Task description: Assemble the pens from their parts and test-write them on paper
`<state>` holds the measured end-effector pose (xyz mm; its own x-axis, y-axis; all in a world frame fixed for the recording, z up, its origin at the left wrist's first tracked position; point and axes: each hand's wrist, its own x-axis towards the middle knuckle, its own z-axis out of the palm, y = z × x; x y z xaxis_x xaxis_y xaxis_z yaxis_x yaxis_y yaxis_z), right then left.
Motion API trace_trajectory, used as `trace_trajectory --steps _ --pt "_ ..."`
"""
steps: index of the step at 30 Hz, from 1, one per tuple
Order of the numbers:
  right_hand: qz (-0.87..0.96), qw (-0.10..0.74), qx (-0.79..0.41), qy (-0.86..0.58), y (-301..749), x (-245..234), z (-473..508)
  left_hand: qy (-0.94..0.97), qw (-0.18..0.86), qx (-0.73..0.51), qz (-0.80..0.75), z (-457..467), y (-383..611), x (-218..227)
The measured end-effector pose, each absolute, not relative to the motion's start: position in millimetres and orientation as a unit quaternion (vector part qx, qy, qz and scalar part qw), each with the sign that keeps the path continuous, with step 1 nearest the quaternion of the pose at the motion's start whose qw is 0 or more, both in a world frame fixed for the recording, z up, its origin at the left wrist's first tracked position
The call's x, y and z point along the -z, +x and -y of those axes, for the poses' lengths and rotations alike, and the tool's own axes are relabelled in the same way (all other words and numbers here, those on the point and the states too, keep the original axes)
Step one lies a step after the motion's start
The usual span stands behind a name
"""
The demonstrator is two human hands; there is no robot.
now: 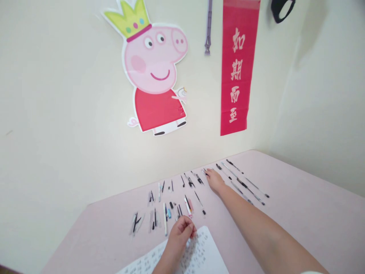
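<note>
Pen parts lie in rows on pink tabletop, just beyond written sheet. Left hand curled at sheet's far edge, grip can't tell; right hand farther beyond sheet, fingers stretched out, tips on parts.

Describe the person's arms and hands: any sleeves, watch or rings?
Both forearms are bare. The left hand and right hand wear no gloves, and no watch, bracelet or ring shows. A white sliver at the bottom edge by the right arm may be a sleeve.
</note>
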<state>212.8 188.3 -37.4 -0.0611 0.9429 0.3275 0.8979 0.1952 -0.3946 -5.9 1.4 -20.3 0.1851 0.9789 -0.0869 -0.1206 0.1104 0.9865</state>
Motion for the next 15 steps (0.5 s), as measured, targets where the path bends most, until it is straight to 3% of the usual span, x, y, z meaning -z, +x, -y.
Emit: trace_trajectory --steps 15 --pt "0.766 0.226 -0.029 -0.602 198.9 50.8 -181.6 0.488 0.600 -0.456 -0.441 -4.2 -7.2 26.2"
